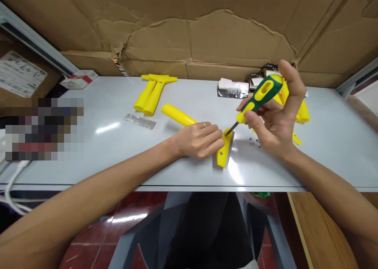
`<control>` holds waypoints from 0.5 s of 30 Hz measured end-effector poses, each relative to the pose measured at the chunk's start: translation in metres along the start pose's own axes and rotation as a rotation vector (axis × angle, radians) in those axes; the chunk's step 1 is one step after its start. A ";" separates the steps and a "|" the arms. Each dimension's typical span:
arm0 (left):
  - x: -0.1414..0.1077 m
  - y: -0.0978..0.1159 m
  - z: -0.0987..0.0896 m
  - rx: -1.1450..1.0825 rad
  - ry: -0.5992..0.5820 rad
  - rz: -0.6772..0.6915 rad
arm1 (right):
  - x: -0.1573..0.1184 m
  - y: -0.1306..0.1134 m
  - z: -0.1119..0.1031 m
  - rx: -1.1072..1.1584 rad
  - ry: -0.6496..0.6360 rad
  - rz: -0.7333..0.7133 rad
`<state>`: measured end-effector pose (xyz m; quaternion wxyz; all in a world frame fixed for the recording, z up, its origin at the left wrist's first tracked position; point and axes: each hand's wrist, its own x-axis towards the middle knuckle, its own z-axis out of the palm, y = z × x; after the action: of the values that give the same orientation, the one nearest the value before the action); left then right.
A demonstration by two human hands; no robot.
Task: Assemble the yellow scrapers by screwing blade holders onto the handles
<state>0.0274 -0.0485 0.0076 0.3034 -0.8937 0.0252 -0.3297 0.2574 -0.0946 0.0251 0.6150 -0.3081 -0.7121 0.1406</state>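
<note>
Screwdriver [260,98] in right hand [276,123] grip, tip on scraper [223,151], left hand [199,139] atop, half hidden.

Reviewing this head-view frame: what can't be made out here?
- Scraper: its middle is hidden under the left hand.
- Screw at the screwdriver tip: too small to tell.
- Yellow parts behind the right hand: mostly hidden.
- Left edge: a patch is blurred out.
- Small boxes: print unreadable.

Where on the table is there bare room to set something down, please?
The table is bare along its near left edge, below the metal blade, and at far right past the right hand. It is crowded around the screwdriver, loose screws and the scraper under the left hand.
</note>
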 end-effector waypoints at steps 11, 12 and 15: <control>0.004 0.001 -0.001 -0.014 0.024 0.003 | 0.018 0.005 -0.020 0.262 -0.177 0.102; 0.004 0.001 0.000 -0.015 0.021 0.001 | 0.018 0.005 -0.020 0.268 -0.169 0.109; 0.003 0.001 0.000 -0.018 0.015 -0.005 | 0.018 0.003 -0.020 0.261 -0.166 0.127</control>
<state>0.0303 -0.0502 0.0083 0.2943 -0.8939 0.0282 -0.3371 0.2767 -0.0845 0.0415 0.5788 -0.2573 -0.7152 0.2954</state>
